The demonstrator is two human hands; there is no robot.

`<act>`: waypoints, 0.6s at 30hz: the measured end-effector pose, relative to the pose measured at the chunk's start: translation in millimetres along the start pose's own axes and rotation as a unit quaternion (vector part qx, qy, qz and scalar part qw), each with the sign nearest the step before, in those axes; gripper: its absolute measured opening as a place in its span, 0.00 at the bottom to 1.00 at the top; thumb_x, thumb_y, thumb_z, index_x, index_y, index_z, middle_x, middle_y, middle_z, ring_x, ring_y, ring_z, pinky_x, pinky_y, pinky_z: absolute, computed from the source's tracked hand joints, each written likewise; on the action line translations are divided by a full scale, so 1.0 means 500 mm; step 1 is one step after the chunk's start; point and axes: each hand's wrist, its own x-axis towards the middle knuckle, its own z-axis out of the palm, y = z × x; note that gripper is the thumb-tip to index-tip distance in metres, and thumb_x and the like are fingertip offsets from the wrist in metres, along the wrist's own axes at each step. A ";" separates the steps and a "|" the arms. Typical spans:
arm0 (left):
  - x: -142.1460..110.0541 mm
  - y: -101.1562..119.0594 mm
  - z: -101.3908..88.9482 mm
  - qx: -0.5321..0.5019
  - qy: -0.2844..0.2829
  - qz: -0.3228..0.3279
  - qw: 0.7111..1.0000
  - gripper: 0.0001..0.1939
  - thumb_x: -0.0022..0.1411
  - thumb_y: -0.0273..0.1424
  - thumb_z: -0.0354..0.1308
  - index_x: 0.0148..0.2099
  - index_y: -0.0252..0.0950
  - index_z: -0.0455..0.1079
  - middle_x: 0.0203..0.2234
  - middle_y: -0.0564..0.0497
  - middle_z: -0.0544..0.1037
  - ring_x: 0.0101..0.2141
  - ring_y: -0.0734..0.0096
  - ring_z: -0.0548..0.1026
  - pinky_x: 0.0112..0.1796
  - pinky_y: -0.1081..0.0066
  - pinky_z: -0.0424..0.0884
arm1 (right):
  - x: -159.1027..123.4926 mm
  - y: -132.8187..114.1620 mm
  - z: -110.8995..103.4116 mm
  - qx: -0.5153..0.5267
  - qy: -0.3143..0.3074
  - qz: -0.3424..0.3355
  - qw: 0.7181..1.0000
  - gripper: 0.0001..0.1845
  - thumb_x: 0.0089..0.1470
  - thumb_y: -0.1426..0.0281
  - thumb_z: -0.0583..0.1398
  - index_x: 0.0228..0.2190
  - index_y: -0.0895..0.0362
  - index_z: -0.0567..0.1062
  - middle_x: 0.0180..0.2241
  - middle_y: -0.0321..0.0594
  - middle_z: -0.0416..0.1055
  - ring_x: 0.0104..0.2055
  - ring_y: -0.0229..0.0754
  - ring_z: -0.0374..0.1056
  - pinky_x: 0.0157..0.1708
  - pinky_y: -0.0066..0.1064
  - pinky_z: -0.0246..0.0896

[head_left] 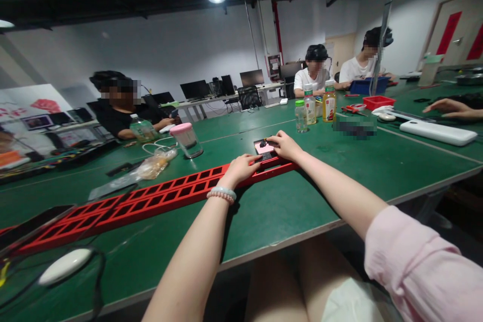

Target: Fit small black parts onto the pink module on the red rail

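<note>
My left hand (241, 168) rests at the near side of a small open box with a pink inside (258, 149), its fingers stretched out along the box's near edge and the red slotted frame (181, 181). The hand holds nothing that I can see. On the box's right side, my right hand (286, 147) has its fingers curled together at a small black part (263, 144) with a bit of yellow on it. The part's exact kind is too small to tell. The long red frame runs left from under my hands.
Left of the box stand a jar with a pink lid (190, 146) and a plastic bag (153, 167). Several bottles (310, 105) are farther right, near a red tray (378, 102) and a white power bank-like block (437, 132). A white mouse (66, 266) lies front left. People sit around the table.
</note>
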 end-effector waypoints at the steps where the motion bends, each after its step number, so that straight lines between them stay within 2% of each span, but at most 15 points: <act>1: 0.000 0.000 0.000 0.000 0.000 0.003 1.000 0.23 0.62 0.45 0.46 0.56 0.46 0.67 0.50 0.49 0.71 0.48 0.62 0.70 0.50 0.71 0.61 | 0.000 -0.001 0.000 0.001 0.000 0.001 1.000 0.21 0.55 0.72 0.53 0.51 0.53 0.69 0.40 0.43 0.62 0.41 0.40 0.64 0.45 0.28 0.58; 4: -0.001 -0.002 0.001 -0.001 -0.002 0.009 1.000 0.23 0.62 0.46 0.46 0.56 0.46 0.67 0.50 0.48 0.71 0.48 0.62 0.70 0.49 0.70 0.62 | 0.000 -0.002 0.000 0.000 0.001 0.007 1.000 0.25 0.54 0.74 0.53 0.54 0.54 0.66 0.41 0.44 0.62 0.43 0.41 0.64 0.47 0.29 0.58; 14: 0.001 0.001 0.002 -0.003 -0.008 -0.003 1.000 0.24 0.62 0.46 0.46 0.56 0.45 0.67 0.50 0.49 0.71 0.48 0.62 0.70 0.50 0.71 0.60 | 0.002 -0.004 -0.004 -0.006 -0.019 0.001 1.000 0.18 0.55 0.71 0.53 0.48 0.57 0.68 0.44 0.47 0.69 0.46 0.43 0.65 0.47 0.30 0.57; 18: 0.000 0.002 0.001 -0.004 -0.004 0.000 1.000 0.24 0.62 0.45 0.47 0.56 0.46 0.66 0.50 0.49 0.71 0.48 0.62 0.70 0.50 0.71 0.61 | 0.002 -0.009 -0.007 -0.024 -0.039 0.010 0.999 0.16 0.56 0.68 0.52 0.46 0.58 0.69 0.43 0.46 0.72 0.44 0.43 0.68 0.43 0.29 0.59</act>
